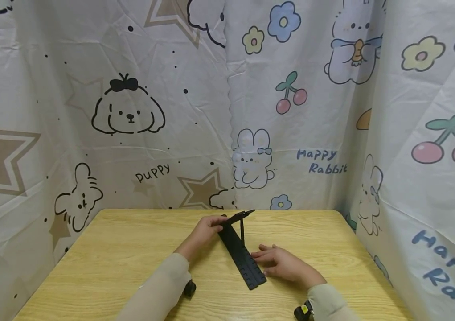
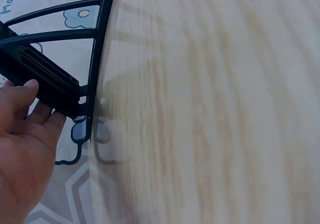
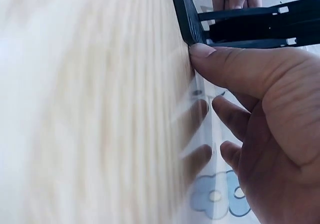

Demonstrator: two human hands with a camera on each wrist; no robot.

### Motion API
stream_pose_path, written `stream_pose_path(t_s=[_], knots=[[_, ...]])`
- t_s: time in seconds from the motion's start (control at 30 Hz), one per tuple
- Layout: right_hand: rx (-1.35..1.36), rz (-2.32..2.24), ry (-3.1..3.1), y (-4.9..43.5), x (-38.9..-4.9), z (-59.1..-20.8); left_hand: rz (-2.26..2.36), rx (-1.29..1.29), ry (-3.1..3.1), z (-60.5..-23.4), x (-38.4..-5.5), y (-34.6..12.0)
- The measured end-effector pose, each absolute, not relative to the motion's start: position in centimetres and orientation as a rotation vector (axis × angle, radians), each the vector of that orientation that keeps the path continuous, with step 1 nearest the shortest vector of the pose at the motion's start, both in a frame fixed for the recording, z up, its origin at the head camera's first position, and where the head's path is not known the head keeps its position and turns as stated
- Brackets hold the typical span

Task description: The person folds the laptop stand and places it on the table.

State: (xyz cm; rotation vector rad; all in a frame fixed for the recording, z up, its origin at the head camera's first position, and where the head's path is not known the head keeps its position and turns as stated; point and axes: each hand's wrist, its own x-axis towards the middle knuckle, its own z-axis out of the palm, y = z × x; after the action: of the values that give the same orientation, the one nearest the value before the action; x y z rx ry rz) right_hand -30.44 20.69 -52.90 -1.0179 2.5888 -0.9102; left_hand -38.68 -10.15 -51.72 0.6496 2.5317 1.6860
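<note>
My left fingers (image 1: 216,220) pinch the black folding stand (image 1: 235,248); my right fingers (image 1: 266,257) sit apart beside it.
The stand is mid-surface (image 1: 139,240), its long base (image 1: 247,267) slanting from far left to near right, a thin strut (image 1: 242,234) under the raised panel (image 1: 236,218). My left grip clamps that panel; my right thumb (image 3: 235,66) is at the base's edge, holding nothing.

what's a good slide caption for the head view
Left grip holds a black stand by its raised panel on a wood-grain table, right grip beside its base.
</note>
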Motion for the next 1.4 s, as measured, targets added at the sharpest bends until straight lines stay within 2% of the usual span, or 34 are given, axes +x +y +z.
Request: stream_pose_path(t_s=[1.4], knots=[[-0.852, -1.062, 2.699, 15.6, -29.0, -53.3, 1.887, 0.554, 2.316, -52.7, -41.1, -10.7]])
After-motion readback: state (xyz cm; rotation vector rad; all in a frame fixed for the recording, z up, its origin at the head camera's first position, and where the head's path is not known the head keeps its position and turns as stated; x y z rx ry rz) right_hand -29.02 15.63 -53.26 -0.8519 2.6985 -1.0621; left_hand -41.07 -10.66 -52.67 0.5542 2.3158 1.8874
